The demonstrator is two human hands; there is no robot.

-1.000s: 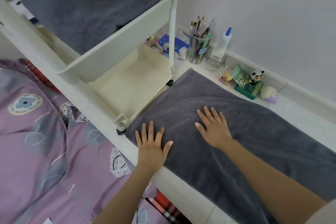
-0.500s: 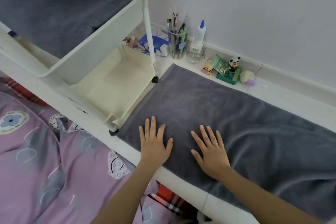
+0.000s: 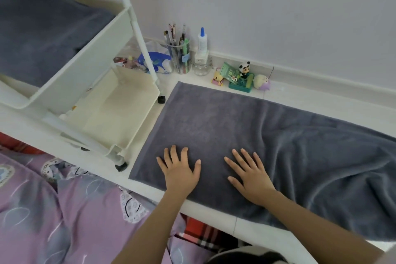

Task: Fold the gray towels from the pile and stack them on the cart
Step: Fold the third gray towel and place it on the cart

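A gray towel (image 3: pixel 246 133) lies spread along the white ledge, smooth at its left end and wrinkled toward the right. My left hand (image 3: pixel 179 169) rests flat on it near the front left corner, fingers spread. My right hand (image 3: pixel 249 172) lies flat on the towel a little to the right, fingers spread too. The white cart (image 3: pixel 102 55) stands at the left, with a folded gray towel (image 3: pixel 40 34) in its upper tray. Its lower tray (image 3: pixel 115 111) holds no towel.
Against the wall stand a pen cup (image 3: pixel 179 55), a glue bottle (image 3: pixel 202 45), a small glass jar (image 3: pixel 201 68), a blue tissue pack (image 3: pixel 155 62) and small toys (image 3: pixel 242 76). A purple patterned quilt (image 3: pixel 64 210) covers the bed in front of the ledge.
Both hands slid toward the towel's near edge while staying flat; the right hand drew back and to the right. The view shifted right, so the cart sits further left.
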